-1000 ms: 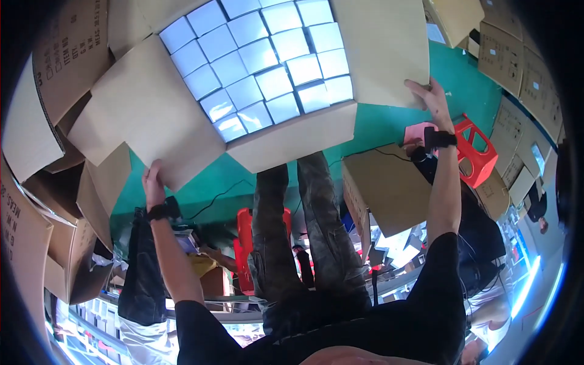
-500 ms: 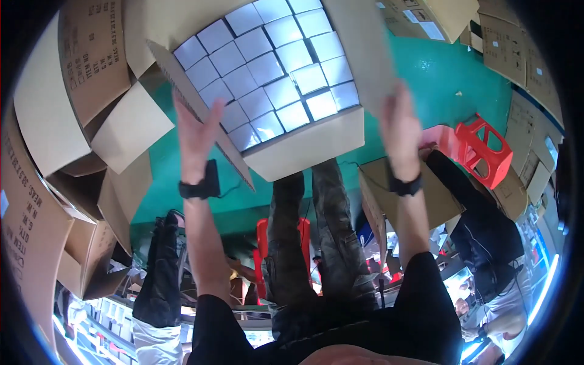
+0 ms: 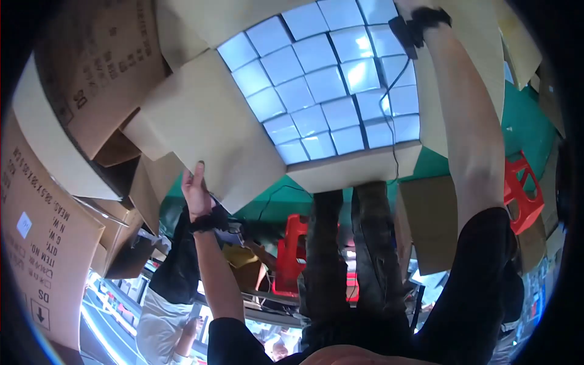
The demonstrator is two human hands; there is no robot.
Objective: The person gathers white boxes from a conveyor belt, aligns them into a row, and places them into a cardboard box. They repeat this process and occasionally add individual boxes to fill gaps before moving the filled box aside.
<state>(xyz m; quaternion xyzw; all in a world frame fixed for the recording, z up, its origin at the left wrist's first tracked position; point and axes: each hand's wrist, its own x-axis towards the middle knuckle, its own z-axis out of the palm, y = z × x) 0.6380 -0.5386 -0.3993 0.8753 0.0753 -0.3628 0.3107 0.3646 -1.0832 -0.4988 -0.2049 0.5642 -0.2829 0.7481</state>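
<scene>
A large open carton holds rows of white boxes packed close together. Its left flap is folded outward. My left hand is at that flap's outer edge, the flap caught between its fingers, with part of the grip hidden. My right arm reaches over the carton's right flap to the far right corner. There my right hand is mostly cut off by the upper edge, so its fingers do not show. A black band on the right wrist trails a dark cable across the white boxes.
Printed brown cartons crowd the left side. Red plastic stools stand at the right and beyond my legs. Another open carton is near my legs on the right. A person in white is at the lower left.
The left flap has swung outward and down, with my left hand now at its edge. My right hand has moved up to the carton's far right corner. The carton sits farther right in view.
</scene>
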